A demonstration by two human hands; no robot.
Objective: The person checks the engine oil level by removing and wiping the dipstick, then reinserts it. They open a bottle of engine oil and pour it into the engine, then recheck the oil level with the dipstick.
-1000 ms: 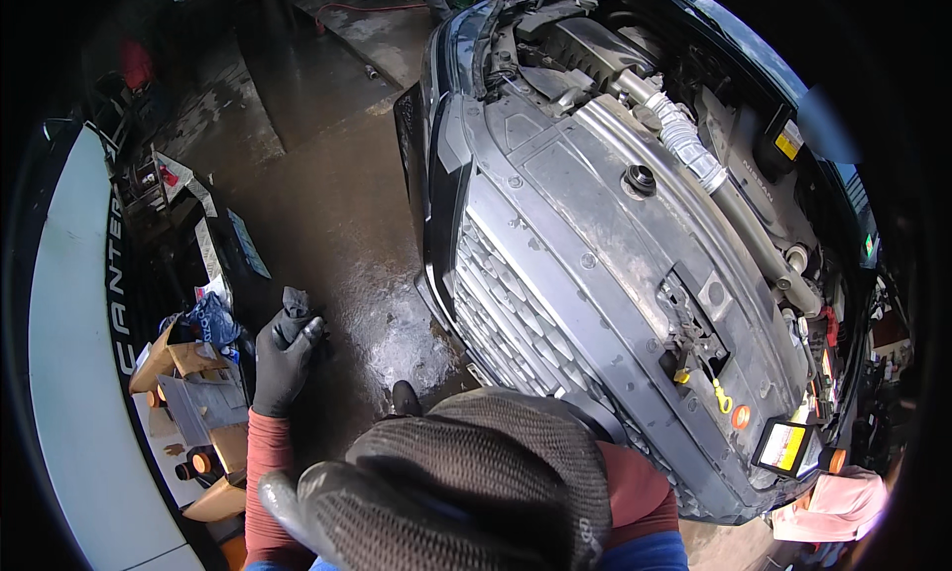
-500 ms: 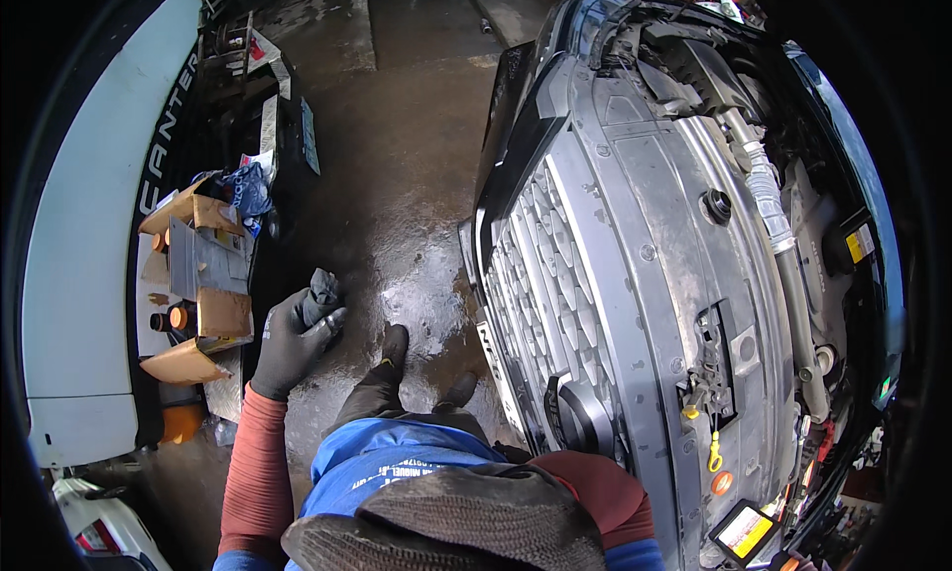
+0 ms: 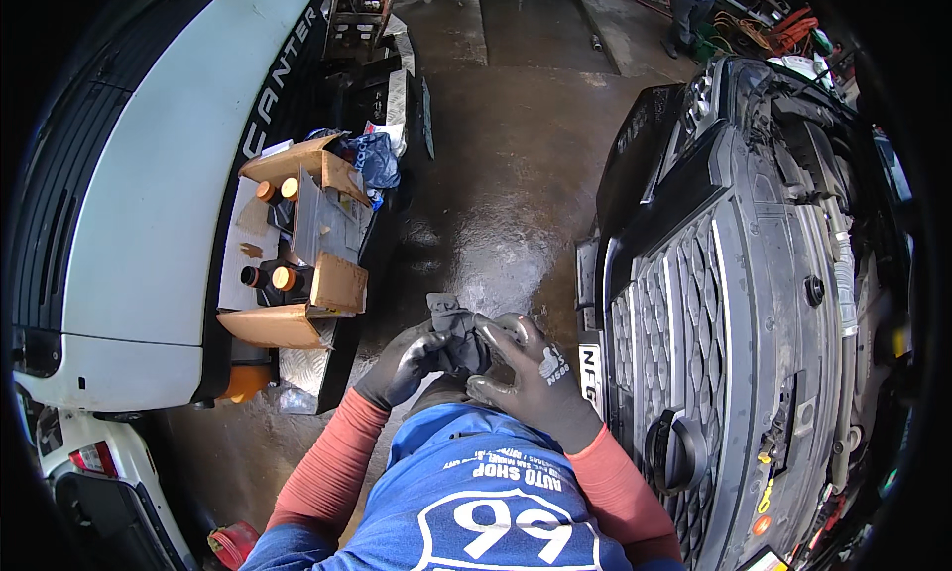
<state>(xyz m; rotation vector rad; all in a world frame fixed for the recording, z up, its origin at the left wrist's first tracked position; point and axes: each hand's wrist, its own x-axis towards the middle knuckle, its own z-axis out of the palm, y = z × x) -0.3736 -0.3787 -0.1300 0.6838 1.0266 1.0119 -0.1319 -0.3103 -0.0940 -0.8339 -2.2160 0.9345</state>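
Note:
A crumpled dark grey rag is in front of my waist. My left hand, in a dark work glove, pinches the rag's left side between thumb and fingers. From the right, my gloved right hand reaches to the cloth. Its fingers and thumb are spread, and the tip of the index finger appears to touch the rag's edge. Part of the rag is hidden by the fingers.
On the left, an open cardboard box with orange-capped bottles sits at the front of a pale truck. To the right stands a dark car with its engine bay exposed. The concrete floor looks wet. Far off, another person stands.
My left hand has brought the rag in toward my middle. My right hand, unseen before, has come up to meet it. The view has turned left, and another person shows more fully at the back.

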